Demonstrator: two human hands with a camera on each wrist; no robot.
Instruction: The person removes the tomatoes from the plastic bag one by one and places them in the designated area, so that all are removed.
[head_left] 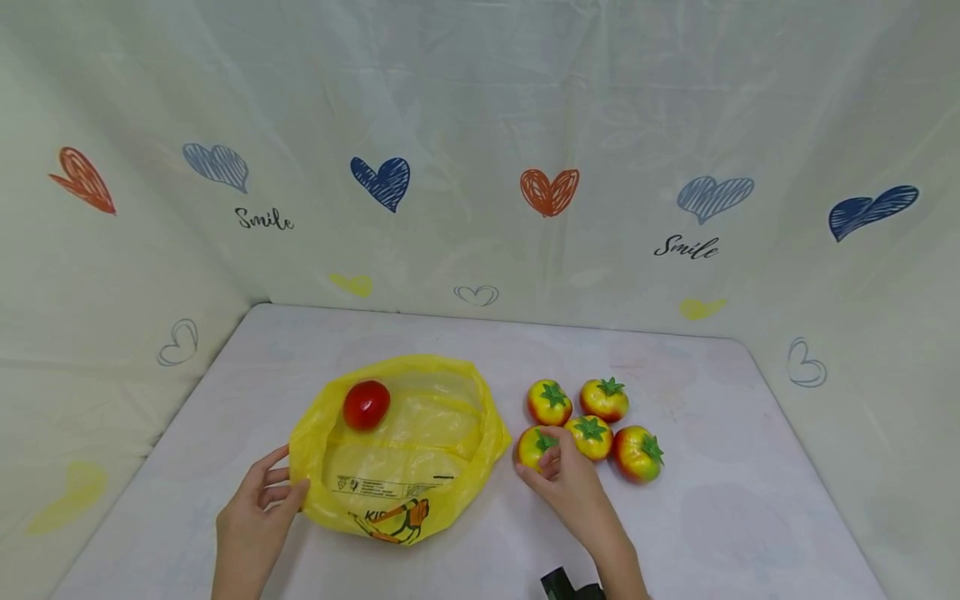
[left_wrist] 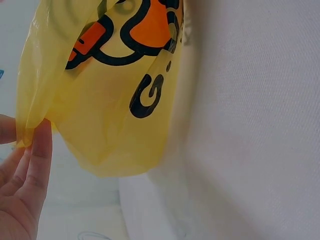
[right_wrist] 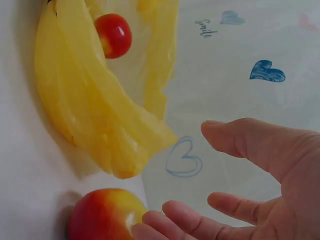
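A yellow plastic bag [head_left: 491, 446] lies with its mouth spread wide, a black and orange print on its front. Inside, toward the back left, is a red tomato [head_left: 367, 406]. My left hand [head_left: 255, 517] pinches the bag's left rim; the left wrist view shows the thin film [left_wrist: 110, 135] between thumb and fingers. To the bag's right, my right hand [head_left: 566, 487] reaches over a yellow-red tomato [head_left: 531, 448] with a green leafy top. In the right wrist view the thumb and fingers stand apart, the fingertips right beside that tomato [right_wrist: 102, 215].
More yellow-red tomatoes [head_left: 590, 437] sit in a cluster behind and right of the right hand. A black object [head_left: 570, 585] shows by the right wrist at the bottom edge. The white table [head_left: 712, 500] meets a pale curtain [head_left: 450, 100] printed with hearts.
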